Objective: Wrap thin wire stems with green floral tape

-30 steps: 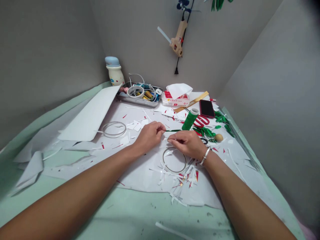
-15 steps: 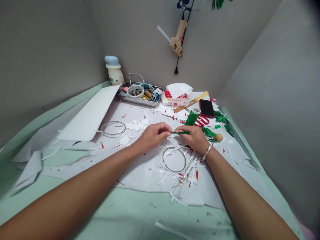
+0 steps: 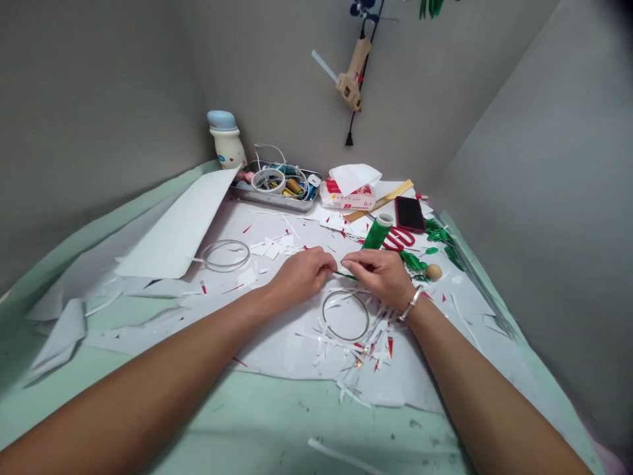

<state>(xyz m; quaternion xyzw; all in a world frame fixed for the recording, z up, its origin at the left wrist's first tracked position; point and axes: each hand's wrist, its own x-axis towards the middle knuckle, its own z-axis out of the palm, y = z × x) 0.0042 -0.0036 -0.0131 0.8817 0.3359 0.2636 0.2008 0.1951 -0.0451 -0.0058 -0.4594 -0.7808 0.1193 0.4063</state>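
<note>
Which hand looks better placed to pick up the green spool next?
Probably the right hand: it sits just below the green spool, while the left hand lies farther away.

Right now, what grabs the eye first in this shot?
Both hands meet mid-frame, the left hand and right hand with a thin green strip between them. Just beyond stand a green spool and red-handled scissors. A hot glue gun hangs on the wall, and a wire ring lies among white paper scraps.

A thin green strip (image 3: pixel 346 276) pokes out from the left hand's fingers (image 3: pixel 329 266) and slants down under the right hand (image 3: pixel 378 277), but it is hard to see how it's held.
</note>
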